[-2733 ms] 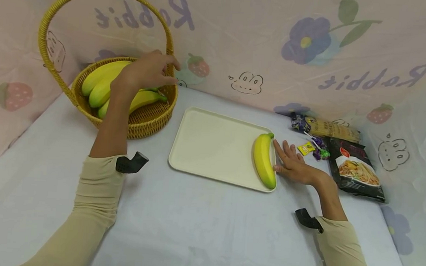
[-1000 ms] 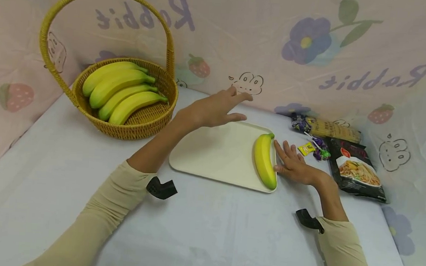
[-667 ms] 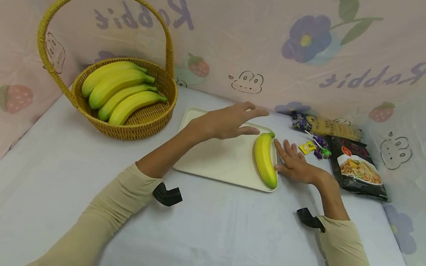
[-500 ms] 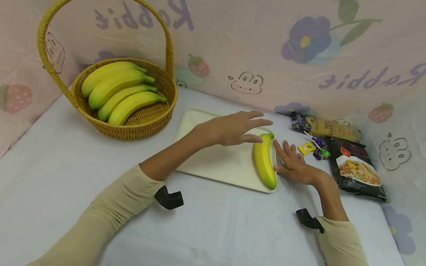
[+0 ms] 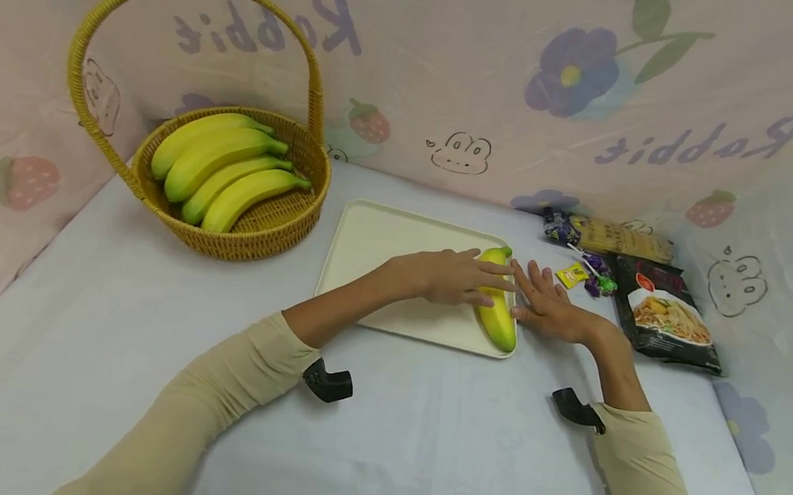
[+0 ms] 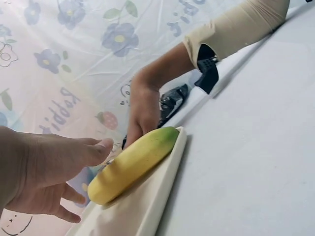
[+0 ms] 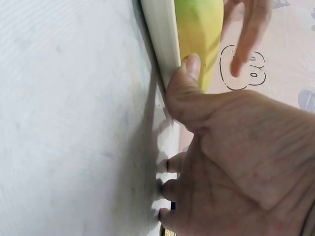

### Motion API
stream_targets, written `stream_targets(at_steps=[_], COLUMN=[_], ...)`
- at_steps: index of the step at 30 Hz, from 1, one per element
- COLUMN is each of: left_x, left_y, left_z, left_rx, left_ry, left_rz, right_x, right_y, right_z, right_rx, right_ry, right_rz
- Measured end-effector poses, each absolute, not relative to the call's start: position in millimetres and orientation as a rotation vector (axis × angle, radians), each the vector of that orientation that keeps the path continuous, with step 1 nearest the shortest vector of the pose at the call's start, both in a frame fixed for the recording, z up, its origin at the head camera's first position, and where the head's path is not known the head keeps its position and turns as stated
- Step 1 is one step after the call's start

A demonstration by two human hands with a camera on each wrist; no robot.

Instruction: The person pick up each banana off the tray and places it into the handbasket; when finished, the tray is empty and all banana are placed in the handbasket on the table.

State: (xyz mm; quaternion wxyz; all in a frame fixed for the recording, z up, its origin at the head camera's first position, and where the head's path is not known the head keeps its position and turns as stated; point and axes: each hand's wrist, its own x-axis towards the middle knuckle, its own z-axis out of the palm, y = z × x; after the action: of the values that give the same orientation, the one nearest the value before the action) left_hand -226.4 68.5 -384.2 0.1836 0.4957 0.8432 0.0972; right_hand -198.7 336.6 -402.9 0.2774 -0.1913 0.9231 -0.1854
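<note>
A single yellow banana [image 5: 498, 323] lies lengthwise along the right end of a cream tray [image 5: 370, 227]. My left hand [image 5: 452, 277] hovers over its middle, fingers spread and partly covering it in the head view. The left wrist view shows a gap between that hand [image 6: 54, 169] and the banana [image 6: 135, 162]. Beside the tray's right rim, my right hand [image 5: 551, 310] rests with its fingers extended on the table. In the right wrist view its thumb [image 7: 184, 86] is at the tray's rim [image 7: 162, 34], right by the banana.
A wicker basket [image 5: 260, 243] with a tall handle stands at the back left with several bananas [image 5: 227, 165] inside. At the right lie a black noodle packet [image 5: 668, 313], a long yellowish packet [image 5: 615, 238], a small yellow candy [image 5: 572, 275] and purple-wrapped lollipops [image 5: 598, 275]. A patterned curtain rises behind.
My left hand has come from above the basket, rightward across the tray, and down over the banana there. My right hand and the bananas have stayed in place.
</note>
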Motion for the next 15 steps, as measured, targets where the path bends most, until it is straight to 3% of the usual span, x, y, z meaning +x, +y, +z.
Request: stream_targets(at_steps=[15], left_x=[-226], left_y=[63], left_z=[-379], left_rx=[1.407], left_ry=[2.466], left_rz=[0.250], right_x=[-198], right_y=[340], right_z=[-404], right_rx=[-0.537], right_ry=[2.476], right_rz=[-0.593])
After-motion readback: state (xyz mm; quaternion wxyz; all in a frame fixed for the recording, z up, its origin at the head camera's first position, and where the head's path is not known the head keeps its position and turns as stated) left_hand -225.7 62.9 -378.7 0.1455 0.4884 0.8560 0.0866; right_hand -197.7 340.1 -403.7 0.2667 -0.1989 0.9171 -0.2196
